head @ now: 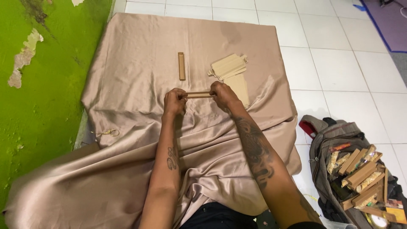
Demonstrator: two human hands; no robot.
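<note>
Over the beige satin cloth (140, 85) spread on the white tiled floor (339, 63), I hold a long, narrow cardboard box (198, 95) level between both hands. My left hand (174, 102) is closed around its left end, and my right hand (224, 95) is closed around its right end, fingers curled over the top, so only the middle stretch of the box shows. It sits just above the cloth, crosswise to me.

Beyond my hands, 1 similar narrow box (182, 66) lies lengthwise on the cloth, apart from the rest. To the right of it, a stack of flat cardboard blanks (231, 70) lies fanned out, its near edge just behind my right hand.

I judge that I am in the middle of shaping or closing this box, pressing its ends into place; whether the end flaps are already tucked I cannot tell, since my fingers cover them. The next move seems to call for an even squeeze at both ends, keeping the thin card straight so it does not buckle in the middle.

On the floor at my right, an open grey backpack (335, 144) holds more narrow boxes (360, 174). A green wall with peeling paint (46, 63) runs along the left.
</note>
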